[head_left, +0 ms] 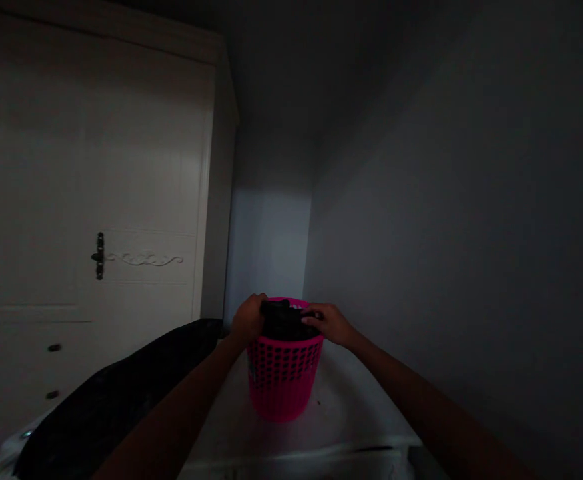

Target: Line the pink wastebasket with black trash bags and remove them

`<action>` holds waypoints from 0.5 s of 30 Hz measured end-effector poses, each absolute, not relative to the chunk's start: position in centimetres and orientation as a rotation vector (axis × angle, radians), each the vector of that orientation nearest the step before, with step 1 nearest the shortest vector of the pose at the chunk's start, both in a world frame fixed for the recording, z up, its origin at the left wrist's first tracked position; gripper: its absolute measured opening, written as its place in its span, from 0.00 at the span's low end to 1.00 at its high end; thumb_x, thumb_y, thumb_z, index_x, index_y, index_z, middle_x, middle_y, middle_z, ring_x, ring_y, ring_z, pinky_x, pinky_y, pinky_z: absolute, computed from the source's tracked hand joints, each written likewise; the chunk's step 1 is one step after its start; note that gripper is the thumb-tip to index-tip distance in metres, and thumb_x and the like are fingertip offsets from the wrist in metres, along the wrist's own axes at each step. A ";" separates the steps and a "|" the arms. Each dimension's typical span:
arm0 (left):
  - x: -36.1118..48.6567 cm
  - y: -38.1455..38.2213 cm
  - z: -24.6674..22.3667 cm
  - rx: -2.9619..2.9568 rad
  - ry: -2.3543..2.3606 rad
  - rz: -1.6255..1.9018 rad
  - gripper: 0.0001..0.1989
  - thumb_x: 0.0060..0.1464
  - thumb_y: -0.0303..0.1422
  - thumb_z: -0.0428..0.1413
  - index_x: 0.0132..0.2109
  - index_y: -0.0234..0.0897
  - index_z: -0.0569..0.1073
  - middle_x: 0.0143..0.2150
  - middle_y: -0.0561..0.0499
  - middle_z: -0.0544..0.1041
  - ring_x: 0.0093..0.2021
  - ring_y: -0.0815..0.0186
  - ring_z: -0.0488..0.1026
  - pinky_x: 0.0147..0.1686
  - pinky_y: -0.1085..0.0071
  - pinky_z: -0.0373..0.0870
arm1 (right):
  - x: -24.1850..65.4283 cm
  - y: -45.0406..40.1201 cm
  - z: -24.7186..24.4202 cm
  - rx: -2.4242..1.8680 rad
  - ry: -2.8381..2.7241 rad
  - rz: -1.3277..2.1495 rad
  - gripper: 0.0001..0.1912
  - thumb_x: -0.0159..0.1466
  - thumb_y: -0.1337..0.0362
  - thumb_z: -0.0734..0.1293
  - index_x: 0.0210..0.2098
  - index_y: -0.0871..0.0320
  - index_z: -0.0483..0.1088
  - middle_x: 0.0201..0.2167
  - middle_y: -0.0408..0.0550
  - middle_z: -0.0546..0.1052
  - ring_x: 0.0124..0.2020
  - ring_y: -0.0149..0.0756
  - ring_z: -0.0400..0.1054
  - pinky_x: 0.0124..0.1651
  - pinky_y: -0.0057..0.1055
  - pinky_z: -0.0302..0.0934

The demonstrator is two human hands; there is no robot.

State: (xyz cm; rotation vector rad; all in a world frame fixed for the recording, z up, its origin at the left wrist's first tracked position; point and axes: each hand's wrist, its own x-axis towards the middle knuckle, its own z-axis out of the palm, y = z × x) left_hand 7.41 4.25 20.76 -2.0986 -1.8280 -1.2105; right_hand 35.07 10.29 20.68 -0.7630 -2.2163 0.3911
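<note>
A bright pink basket (282,400) with rows of holes stands upright on a white tabletop (341,413). Dark black material (288,323), like a plastic bag, fills its mouth. At the basket's left rim, my left hand (249,319) has its fingers closed on the black material. My right hand (328,321) is at the right rim, its fingers bent over the black material and pressed on it. The inside of the basket is hidden beneath the black material.
A large black bag (136,380) lies to the left, beside my left forearm. Behind it stands a white wardrobe (146,167) with dark handles. A grey wall (446,200) rises close on the right of the white furniture.
</note>
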 end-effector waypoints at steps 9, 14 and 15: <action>8.5 4.4 21.8 -2.243 -1.717 -1.408 0.15 0.52 0.26 0.55 0.48 0.38 0.75 0.45 0.47 0.81 0.46 0.59 0.78 0.49 0.65 0.72 | 34.0 9.9 21.5 -0.695 -1.941 0.424 0.15 0.67 0.49 0.66 0.38 0.54 0.70 0.38 0.46 0.76 0.43 0.39 0.71 0.49 0.35 0.65; 8.1 4.5 22.1 -2.183 -1.716 -1.761 0.07 0.53 0.31 0.57 0.40 0.40 0.77 0.39 0.50 0.83 0.42 0.61 0.79 0.47 0.65 0.74 | 33.8 9.3 21.7 -0.582 -2.159 0.645 0.17 0.62 0.49 0.71 0.40 0.56 0.76 0.35 0.45 0.79 0.38 0.38 0.72 0.44 0.34 0.66; 7.4 4.5 21.9 -2.117 -1.753 -1.844 0.06 0.54 0.33 0.58 0.39 0.40 0.77 0.38 0.50 0.83 0.42 0.61 0.80 0.45 0.65 0.74 | 34.3 9.6 21.7 -0.622 -2.130 0.650 0.18 0.64 0.48 0.68 0.36 0.57 0.77 0.32 0.45 0.79 0.36 0.39 0.71 0.43 0.34 0.66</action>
